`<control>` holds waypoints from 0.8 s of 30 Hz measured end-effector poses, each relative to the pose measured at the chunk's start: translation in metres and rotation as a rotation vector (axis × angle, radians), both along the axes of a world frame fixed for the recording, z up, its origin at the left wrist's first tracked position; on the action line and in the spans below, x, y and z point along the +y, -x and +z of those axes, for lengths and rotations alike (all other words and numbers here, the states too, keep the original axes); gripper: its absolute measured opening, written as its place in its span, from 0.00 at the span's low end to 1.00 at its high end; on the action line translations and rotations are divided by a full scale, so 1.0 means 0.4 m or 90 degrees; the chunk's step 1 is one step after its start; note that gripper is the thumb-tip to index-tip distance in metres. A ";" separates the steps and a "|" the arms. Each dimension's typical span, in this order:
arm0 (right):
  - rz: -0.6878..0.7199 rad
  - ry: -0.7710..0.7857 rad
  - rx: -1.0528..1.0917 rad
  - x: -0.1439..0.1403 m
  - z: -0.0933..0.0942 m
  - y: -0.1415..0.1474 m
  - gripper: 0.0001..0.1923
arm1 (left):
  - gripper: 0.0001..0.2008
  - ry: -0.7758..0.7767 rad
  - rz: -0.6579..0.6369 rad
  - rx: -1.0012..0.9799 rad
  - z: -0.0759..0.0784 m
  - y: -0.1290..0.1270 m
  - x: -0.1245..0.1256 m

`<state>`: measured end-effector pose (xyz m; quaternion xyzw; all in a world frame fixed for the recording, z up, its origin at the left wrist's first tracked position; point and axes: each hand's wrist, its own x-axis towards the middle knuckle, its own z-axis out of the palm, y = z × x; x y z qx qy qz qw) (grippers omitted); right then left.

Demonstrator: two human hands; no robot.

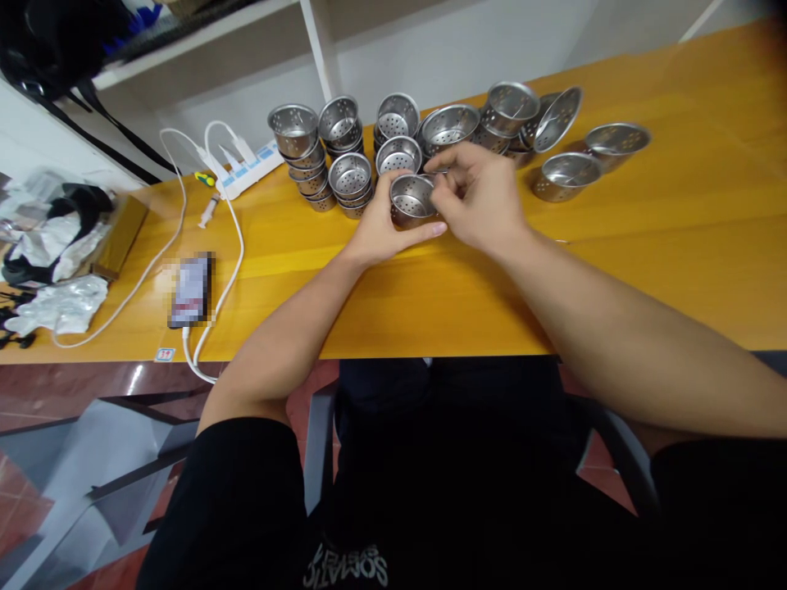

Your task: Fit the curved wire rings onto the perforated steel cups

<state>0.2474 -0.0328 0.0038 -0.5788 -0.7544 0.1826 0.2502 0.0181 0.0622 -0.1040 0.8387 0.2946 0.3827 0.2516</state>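
My left hand (382,229) cups a small perforated steel basket (411,197) that stands on the orange table (430,287). My right hand (479,197) pinches at the basket's right rim, where a thin wire handle seems to sit; the fingers hide that spot. Behind the basket stand stacks of nested perforated baskets (344,156). To the right lie loose baskets (566,176), some tipped on their sides.
A white power strip (246,168) with cables lies at the back left, a phone (192,288) on a cable near the front edge. Crumpled plastic bags (61,303) and a brown box (120,238) sit at far left. Shelving stands behind the table.
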 end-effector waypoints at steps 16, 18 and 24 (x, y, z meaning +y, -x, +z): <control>0.272 -0.068 0.379 0.061 -0.044 -0.050 0.37 | 0.47 0.051 -0.064 -0.083 -0.035 0.019 0.057; 0.281 -0.028 0.400 0.063 -0.043 -0.058 0.39 | 0.47 0.044 -0.079 -0.082 -0.034 0.021 0.057; 0.276 0.001 0.486 0.081 -0.069 -0.045 0.38 | 0.55 -0.004 -0.064 -0.055 -0.004 0.014 0.024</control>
